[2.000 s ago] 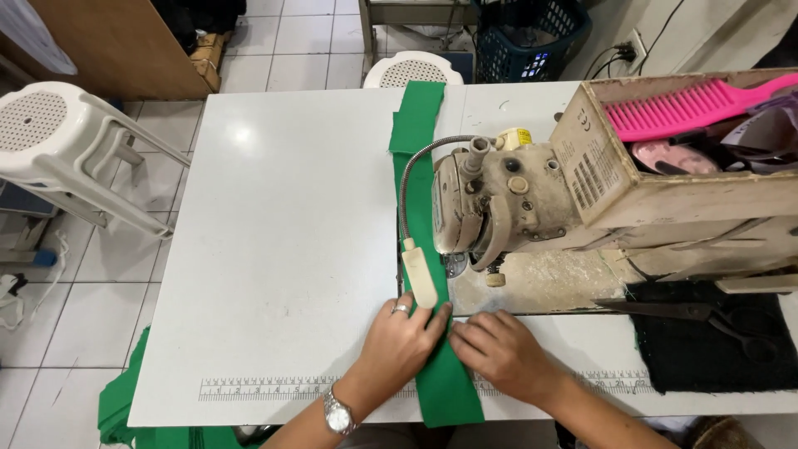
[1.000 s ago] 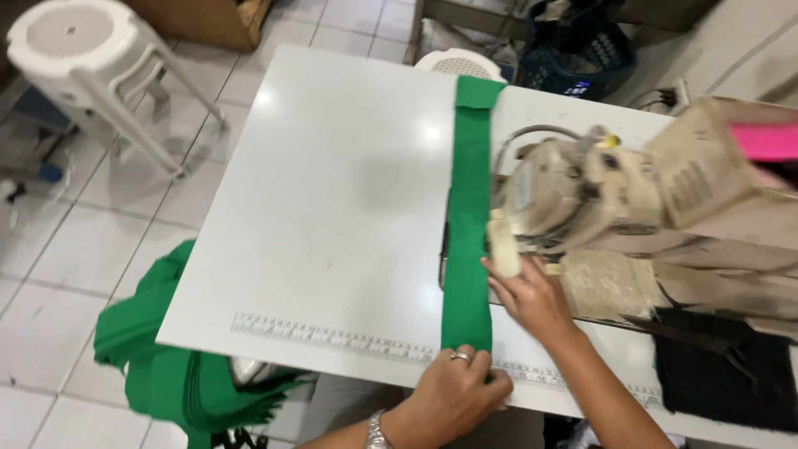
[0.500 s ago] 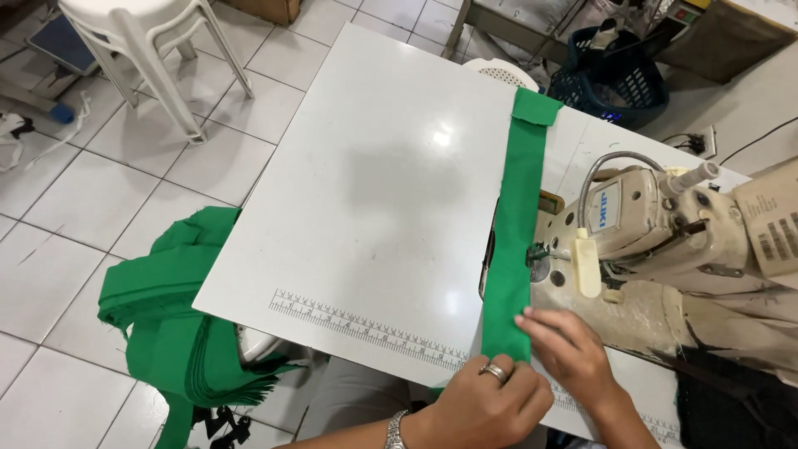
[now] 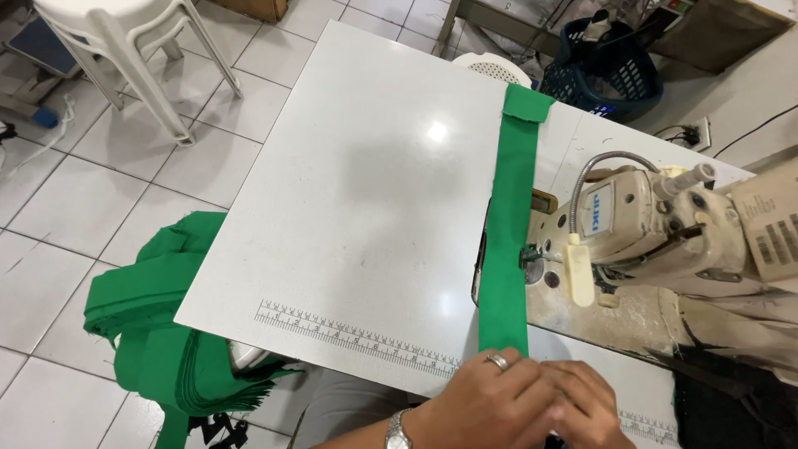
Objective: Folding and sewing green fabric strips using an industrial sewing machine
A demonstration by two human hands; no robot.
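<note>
Our left hand and right hand have their grip pressed together on the green strip, beside a blue-labelled cream sewing machine on the white counter.

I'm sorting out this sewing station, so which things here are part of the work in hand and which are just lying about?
In use:
green fabric strip, near end under both hands
left hand
right hand
sewing machine
white table

Lying about:
pile of green fabric beside the table
white plastic stool
dark blue basket
</note>
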